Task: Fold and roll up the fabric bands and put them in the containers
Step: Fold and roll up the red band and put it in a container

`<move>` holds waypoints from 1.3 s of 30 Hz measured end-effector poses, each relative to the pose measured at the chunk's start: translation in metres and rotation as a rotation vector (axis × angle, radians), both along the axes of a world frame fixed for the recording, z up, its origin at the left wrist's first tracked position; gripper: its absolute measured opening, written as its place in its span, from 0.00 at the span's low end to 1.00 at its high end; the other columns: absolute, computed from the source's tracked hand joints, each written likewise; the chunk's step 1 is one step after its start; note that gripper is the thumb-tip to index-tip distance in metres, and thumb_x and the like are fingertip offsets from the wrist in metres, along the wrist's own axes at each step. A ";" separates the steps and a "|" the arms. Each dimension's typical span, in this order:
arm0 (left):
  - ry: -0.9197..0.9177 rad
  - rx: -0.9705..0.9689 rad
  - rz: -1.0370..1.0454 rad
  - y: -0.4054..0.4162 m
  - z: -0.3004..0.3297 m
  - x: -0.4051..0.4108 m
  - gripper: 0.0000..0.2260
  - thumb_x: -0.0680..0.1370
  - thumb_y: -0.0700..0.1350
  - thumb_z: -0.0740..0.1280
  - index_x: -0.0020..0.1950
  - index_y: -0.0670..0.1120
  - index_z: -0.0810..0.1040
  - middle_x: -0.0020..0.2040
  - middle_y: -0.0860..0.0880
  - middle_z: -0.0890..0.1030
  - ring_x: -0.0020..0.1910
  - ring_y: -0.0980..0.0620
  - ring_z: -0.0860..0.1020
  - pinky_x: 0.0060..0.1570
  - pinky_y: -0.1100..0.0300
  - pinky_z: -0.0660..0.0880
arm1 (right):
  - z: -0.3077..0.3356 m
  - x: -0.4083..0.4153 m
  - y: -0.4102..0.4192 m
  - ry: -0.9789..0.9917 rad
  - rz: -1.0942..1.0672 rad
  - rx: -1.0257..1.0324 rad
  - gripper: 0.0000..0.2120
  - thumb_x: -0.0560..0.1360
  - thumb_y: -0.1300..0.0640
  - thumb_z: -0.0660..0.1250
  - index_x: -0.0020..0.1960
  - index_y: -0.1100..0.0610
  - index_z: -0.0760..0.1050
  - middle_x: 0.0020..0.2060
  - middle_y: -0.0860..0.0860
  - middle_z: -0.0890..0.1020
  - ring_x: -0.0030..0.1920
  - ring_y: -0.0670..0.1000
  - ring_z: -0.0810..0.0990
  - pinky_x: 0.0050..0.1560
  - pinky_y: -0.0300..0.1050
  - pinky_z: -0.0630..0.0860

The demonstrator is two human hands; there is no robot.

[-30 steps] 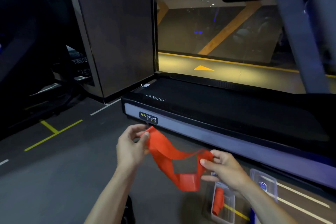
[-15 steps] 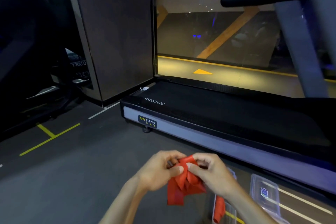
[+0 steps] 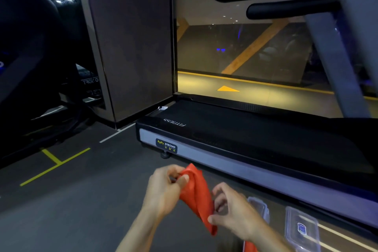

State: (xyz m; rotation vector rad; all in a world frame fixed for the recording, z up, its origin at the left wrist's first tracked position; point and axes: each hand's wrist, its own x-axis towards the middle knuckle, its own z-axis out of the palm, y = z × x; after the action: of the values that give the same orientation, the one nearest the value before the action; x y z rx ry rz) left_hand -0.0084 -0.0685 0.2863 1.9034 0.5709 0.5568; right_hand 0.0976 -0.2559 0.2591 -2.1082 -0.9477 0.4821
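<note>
Above the dark gym floor, just in front of the treadmill (image 3: 235, 161), the red fabric band (image 3: 197, 196) hangs doubled between both hands. The left hand (image 3: 163, 192) pinches its upper end with curled fingers; the right hand (image 3: 231, 210) pinches the lower part, thumb pressed against the cloth. Two clear containers (image 3: 300, 229) lie on the floor to the right, a second red band (image 3: 250, 247) near the closer one. The layers look loosely bunched, so an uneven fold could unravel when rolled, or slip free if either pinch relaxes.
</note>
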 end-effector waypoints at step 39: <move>-0.573 -0.362 0.488 0.047 0.005 -0.016 0.11 0.79 0.37 0.72 0.51 0.54 0.84 0.47 0.44 0.85 0.43 0.44 0.85 0.39 0.52 0.83 | 0.004 0.029 -0.027 0.854 -0.233 0.638 0.22 0.74 0.48 0.73 0.55 0.67 0.84 0.52 0.63 0.86 0.54 0.60 0.85 0.65 0.57 0.73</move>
State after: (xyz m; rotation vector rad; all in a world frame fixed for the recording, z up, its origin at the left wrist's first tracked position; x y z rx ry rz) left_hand -0.0242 -0.0211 0.2913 1.1785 0.6960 1.1771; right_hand 0.1263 -0.2830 0.2626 -1.2134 -0.2812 0.7480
